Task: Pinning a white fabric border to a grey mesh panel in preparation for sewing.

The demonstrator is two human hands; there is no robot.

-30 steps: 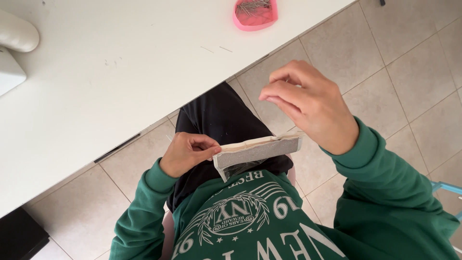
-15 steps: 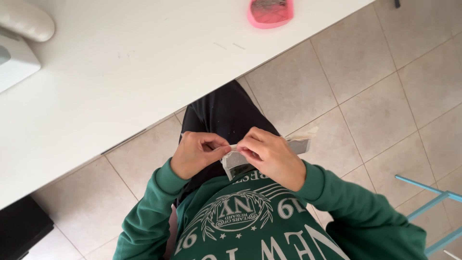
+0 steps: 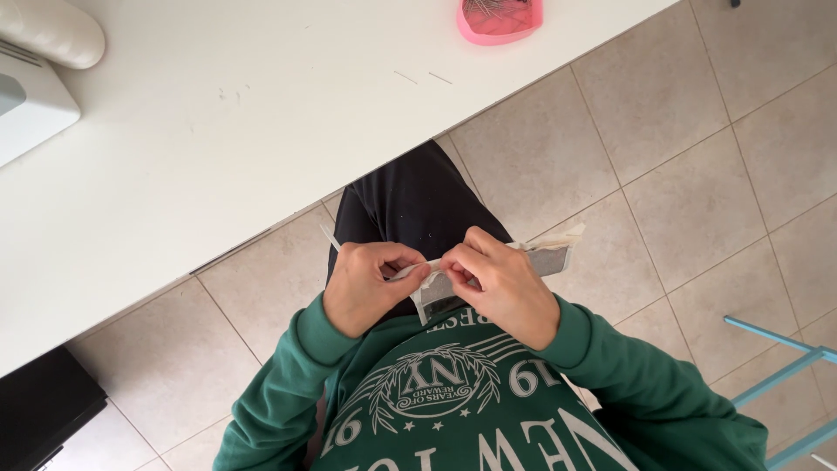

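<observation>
I sit at a white table (image 3: 261, 148) and look down at my lap. Both hands hold a narrow folded strip of grey and cream fabric (image 3: 545, 257) just above my green sweatshirt. My left hand (image 3: 366, 283) pinches the strip's left end, where a thin pale thread or needle sticks out. My right hand (image 3: 501, 283) pinches the strip right beside it, fingertips almost touching the left hand's. The strip's free end sticks out to the right past my right hand.
A pink dish (image 3: 499, 17) holding pins sits at the table's far edge. A white machine (image 3: 30, 96) stands at the table's left end. Below are beige floor tiles, a black box (image 3: 39, 406) at lower left and a light-blue metal frame (image 3: 785, 362) at right.
My right hand came down from above the strip and closed on it beside my left hand. Both hands now pinch the strip close together.
</observation>
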